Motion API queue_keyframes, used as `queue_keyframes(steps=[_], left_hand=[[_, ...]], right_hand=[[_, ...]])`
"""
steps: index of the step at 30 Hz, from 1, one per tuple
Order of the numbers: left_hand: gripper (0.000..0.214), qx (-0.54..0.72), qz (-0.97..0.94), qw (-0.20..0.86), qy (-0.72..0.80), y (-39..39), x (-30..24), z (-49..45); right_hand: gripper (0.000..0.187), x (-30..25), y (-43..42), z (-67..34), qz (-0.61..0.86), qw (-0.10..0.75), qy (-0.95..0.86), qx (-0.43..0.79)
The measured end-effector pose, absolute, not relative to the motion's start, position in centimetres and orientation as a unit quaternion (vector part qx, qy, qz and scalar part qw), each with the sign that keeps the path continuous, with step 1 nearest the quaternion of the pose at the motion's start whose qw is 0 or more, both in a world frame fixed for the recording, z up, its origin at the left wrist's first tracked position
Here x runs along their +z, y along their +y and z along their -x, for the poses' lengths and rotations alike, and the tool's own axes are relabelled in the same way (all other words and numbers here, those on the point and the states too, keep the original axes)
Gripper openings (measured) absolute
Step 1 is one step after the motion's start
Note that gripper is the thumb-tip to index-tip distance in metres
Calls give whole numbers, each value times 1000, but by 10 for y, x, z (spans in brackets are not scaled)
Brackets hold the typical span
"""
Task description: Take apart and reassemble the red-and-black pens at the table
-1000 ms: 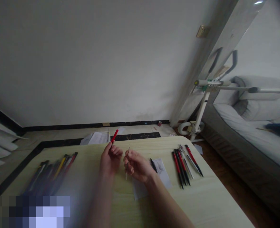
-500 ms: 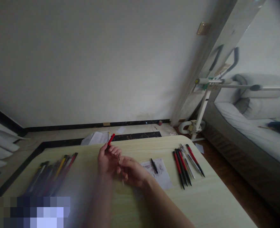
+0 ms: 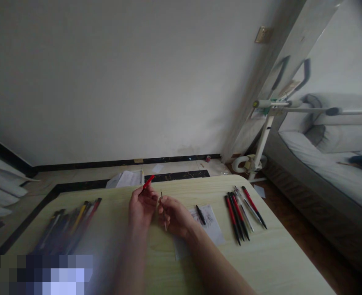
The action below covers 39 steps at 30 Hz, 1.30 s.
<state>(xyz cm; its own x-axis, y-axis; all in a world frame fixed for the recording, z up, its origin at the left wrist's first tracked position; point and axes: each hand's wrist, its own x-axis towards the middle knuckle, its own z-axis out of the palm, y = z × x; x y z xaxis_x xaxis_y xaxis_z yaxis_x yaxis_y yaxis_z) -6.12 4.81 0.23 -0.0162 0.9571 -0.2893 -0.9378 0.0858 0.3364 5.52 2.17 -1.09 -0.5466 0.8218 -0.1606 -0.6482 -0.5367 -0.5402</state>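
Observation:
My left hand [image 3: 142, 207] is closed around a red pen barrel [image 3: 148, 182] whose end points up and to the right. Close beside it, my right hand [image 3: 174, 215] pinches a thin pen refill [image 3: 163, 209] held nearly upright. Both hands hover just above the light wooden table [image 3: 260, 262], near its middle. A black pen part [image 3: 201, 214] lies on a small scribbled paper [image 3: 210, 225] just right of my right hand.
A row of several red and black pens [image 3: 240, 211] lies on the right of the table. A bunch of mixed-colour pens [image 3: 70, 223] lies on the left. Papers [image 3: 127, 178] lie on the floor beyond the far edge. A white stand [image 3: 260, 143] and a bed [image 3: 331, 164] stand at right.
My hands drew together half a second ago, with the refill tilted against the left hand; now they are slightly apart again and the red barrel is tilted lower.

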Motion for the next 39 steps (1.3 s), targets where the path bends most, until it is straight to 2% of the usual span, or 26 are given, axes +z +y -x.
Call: queue_keyframes(steps=[10, 39], left_hand=[[5, 668, -43, 706, 232, 51, 0, 58], [5, 645, -61, 724, 239, 52, -4, 58]], right_hand=[[11, -12, 23, -55, 187, 439, -222, 850], [13, -15, 24, -56, 180, 437, -191, 860]])
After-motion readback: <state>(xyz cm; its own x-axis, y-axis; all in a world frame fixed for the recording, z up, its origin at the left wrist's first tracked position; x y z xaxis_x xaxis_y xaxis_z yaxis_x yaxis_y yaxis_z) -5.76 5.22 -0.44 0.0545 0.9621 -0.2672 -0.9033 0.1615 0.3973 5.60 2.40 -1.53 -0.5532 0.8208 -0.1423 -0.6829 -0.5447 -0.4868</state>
